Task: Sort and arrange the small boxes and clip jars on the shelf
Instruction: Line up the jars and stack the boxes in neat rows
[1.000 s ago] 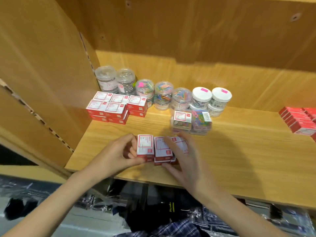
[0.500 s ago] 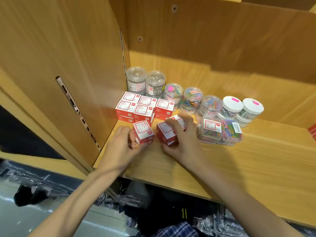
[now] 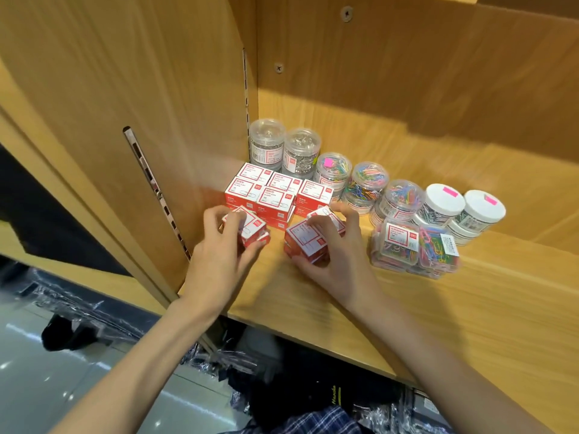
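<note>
At the left of the frame, the wooden side panel point(image 3: 141, 89) with its slotted metal strip point(image 3: 153, 189) is standing against the light wooden shelf board point(image 3: 438, 308). Just right of it, at centre, the left hand point(image 3: 219, 261) is curling its fingers round a small stack of red-and-white cardboard boxes point(image 3: 252, 231), gripping them close in front of the arranged block of matching red-and-white boxes point(image 3: 275, 191) sitting in the back left corner of the shelf. A little to the right, apart from the left one, the right hand point(image 3: 338, 255) is clamping a second stack of red-and-white boxes point(image 3: 305, 242), thumb low at the front and fingers arching over the top. Behind them, a row of 7 round clip jars is running toward the right: 2 clear jars of silver clips point(image 3: 285, 148), 3 clear jars of coloured clips point(image 3: 366, 186) and 2 white-lidded jars with pink stickers point(image 3: 463, 211). Right of the right hand, 2 flat clear plastic cases of coloured clips point(image 3: 416, 245) are lying side by side in front of the jars.
</note>
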A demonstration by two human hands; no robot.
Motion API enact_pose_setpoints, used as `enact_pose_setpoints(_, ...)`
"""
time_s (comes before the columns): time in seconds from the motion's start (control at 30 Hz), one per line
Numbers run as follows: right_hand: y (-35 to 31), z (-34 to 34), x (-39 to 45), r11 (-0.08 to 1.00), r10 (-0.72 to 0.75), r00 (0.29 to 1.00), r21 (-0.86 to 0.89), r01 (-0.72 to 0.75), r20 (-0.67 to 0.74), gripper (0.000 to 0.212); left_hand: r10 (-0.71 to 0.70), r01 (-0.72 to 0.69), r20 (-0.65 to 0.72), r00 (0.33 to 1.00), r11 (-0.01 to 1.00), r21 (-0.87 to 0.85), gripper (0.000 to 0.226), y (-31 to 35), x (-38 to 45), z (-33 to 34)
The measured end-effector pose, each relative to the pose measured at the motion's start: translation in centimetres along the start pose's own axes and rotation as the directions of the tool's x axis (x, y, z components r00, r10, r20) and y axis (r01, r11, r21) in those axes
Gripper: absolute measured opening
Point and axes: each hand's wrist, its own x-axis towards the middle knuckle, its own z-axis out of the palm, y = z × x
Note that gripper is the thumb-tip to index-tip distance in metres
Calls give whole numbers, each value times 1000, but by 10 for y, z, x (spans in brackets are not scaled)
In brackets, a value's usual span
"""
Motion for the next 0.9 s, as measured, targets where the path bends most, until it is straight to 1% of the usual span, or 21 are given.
enact_pose_setpoints(0.07, 2, -1, -4, 1000, 6, 999, -9, -6, 32, 56, 38, -38, 0, 999, 999, 33, 43, -2, 2, 0)
enact_pose_setpoints(0.17, 5, -6, -10, 998, 12, 999, -63, -9, 45, 59, 32, -31, 41, 999, 999, -15, 48, -7, 3, 0)
enact_pose_setpoints(0.23, 7, -10, -10, 1000, 21, 996, -8, -20, 89, 58, 2, 2, 51, 999, 998, -63, 50, -11, 1, 0)
enact_pose_setpoints(0.27, 9, -10, -8, 1000, -5, 995, 26, 2, 103, 57, -1, 5, 54, 999, 997, -73, 50, -13, 1, 0)
enact_pose_setpoints(0.37, 13, -4, -1, 992, -100, 993, 84, 94, 69, 52, -8, 12, 49, 999, 996, -83, 49, -11, 2, 1)
enact_pose_setpoints(0.53, 10, 12, 7, 992, -98, 995, 86, 98, 1, 48, -94, 95, 13, 995, 995, -27, 49, -5, -1, 6)
enact_pose_setpoints(0.6, 11, 12, 6, 990, -120, 993, 80, 118, 16, 49, -106, 106, -3, 994, 994, 25, 51, -5, -2, 8)
enact_pose_setpoints(0.7, 11, 7, 4, 993, -115, 992, 48, 112, 59, 52, -92, 94, -19, 996, 990, 107, 53, -6, -3, 10)
enact_pose_setpoints(0.77, 8, 3, 0, 994, -105, 994, -17, 106, 27, 54, -84, 86, -21, 996, 988, 127, 52, -5, -4, 11)
enact_pose_setpoints(0.83, 4, 2, -3, 987, -128, 992, -96, 127, -11, 52, -67, 69, -19, 998, 987, 143, 51, -3, -5, 11)
enact_pose_setpoints(0.9, 0, 4, -6, 985, -132, 991, -109, 130, -12, 46, -57, 58, -12, 998, 988, 145, 50, -3, -5, 11)
